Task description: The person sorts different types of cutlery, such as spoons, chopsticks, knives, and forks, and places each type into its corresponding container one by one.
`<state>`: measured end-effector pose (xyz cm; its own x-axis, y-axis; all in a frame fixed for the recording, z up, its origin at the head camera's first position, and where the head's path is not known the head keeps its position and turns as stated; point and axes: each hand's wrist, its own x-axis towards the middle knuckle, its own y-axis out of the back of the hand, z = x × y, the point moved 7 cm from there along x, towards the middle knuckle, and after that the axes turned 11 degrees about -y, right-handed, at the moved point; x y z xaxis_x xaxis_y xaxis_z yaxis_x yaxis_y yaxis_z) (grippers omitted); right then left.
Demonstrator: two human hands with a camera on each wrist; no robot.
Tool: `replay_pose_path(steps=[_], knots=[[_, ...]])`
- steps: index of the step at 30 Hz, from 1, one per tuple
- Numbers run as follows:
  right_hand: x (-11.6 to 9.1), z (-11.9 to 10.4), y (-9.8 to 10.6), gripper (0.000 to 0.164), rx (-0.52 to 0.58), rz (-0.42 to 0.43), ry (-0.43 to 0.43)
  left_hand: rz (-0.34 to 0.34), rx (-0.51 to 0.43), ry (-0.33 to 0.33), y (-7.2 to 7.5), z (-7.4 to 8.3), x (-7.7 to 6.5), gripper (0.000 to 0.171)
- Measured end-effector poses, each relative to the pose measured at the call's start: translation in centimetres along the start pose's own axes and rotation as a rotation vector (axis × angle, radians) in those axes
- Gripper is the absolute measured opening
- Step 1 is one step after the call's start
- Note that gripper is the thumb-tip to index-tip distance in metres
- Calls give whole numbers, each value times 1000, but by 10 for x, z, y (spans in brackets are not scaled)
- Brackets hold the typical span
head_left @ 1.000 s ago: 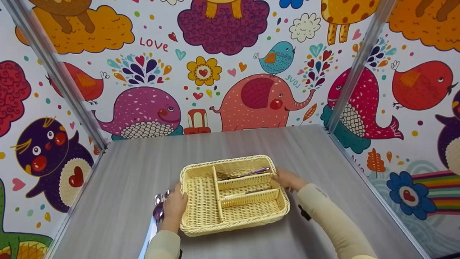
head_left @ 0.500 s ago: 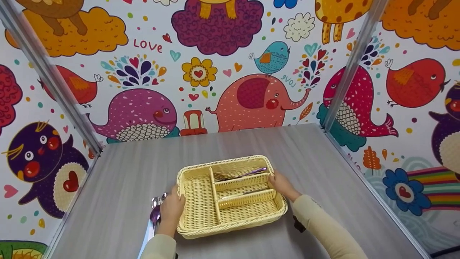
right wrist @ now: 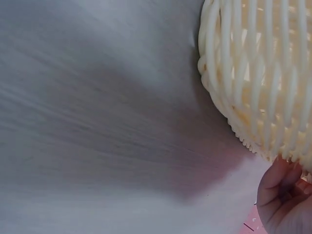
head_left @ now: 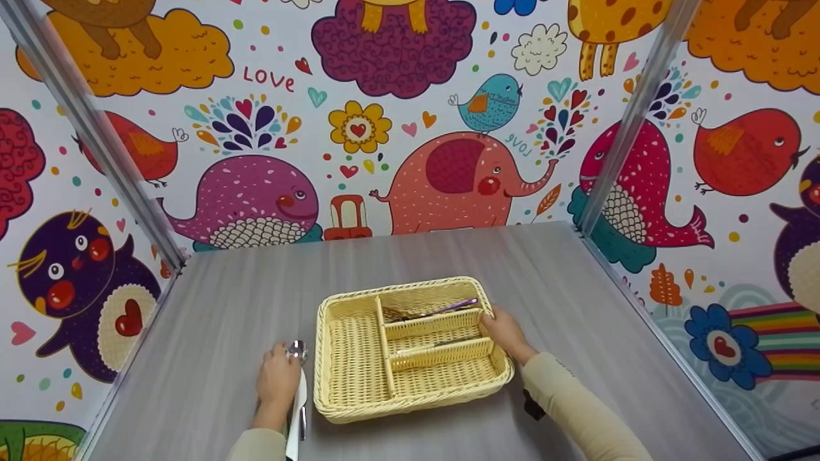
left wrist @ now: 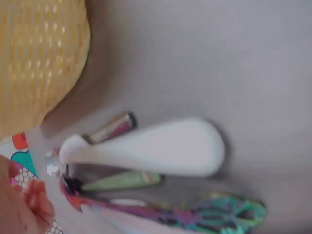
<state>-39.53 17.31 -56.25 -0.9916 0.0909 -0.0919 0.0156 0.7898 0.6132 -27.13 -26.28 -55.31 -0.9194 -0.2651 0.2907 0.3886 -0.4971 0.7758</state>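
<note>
Basket [head_left: 410, 412], woven, pinched by right hand [head_left: 508, 333]; left hand [head_left: 278, 378] beside shiny spoon [head_left: 298, 350].

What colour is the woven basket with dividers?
The woven basket is pale yellow, seen best in the head view.

Bench [head_left: 544, 262]: grey, wood-grain top. Back wall [head_left: 405, 110]: white ground, printed. Motifs: purple whale [head_left: 256, 195]; red car [head_left: 347, 219], just right of whale; yellow flower [head_left: 360, 128], above car; coral elephant [head_left: 442, 198], blue bird [head_left: 490, 105] standing on its back; purple cloud [head_left: 392, 51], above. Metal posts [head_left: 102, 134], two, one at each rear corner. Left wall [head_left: 61, 147]: dark purple bird [head_left: 73, 275], red cheeks. Right wall [head_left: 759, 259]: red bird [head_left: 746, 153]; below it, blue flower [head_left: 727, 346] with rainbow stripes [head_left: 791, 339].
</note>
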Motion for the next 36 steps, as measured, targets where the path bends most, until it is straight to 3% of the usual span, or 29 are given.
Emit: replay_pose_path(steps=[7, 11, 14, 20, 27, 30, 36], knots=[[0, 3, 1, 29, 21, 0, -27, -186, 44, 102, -1, -33, -16, 43], [-2, 0, 3, 27, 46, 16, 11, -246, 28, 155, -6, -42, -22, 49], [-3, -1, 3, 27, 59, 21, 39, -254, 4, 179, -7, -45, -24, 46], [1, 4, 1, 26, 39, 13, -6, -262, -60, 196, -3, -48, -26, 37], [1, 4, 0, 20, 26, 19, -32, -342, -41, 227, 1, -52, -33, 51], [0, 3, 0, 20, 25, 25, -25, -353, -52, 191, 1, -52, -38, 41], [1, 5, 1, 23, 17, 32, -29, -292, -145, 113, 5, -55, -45, 36]])
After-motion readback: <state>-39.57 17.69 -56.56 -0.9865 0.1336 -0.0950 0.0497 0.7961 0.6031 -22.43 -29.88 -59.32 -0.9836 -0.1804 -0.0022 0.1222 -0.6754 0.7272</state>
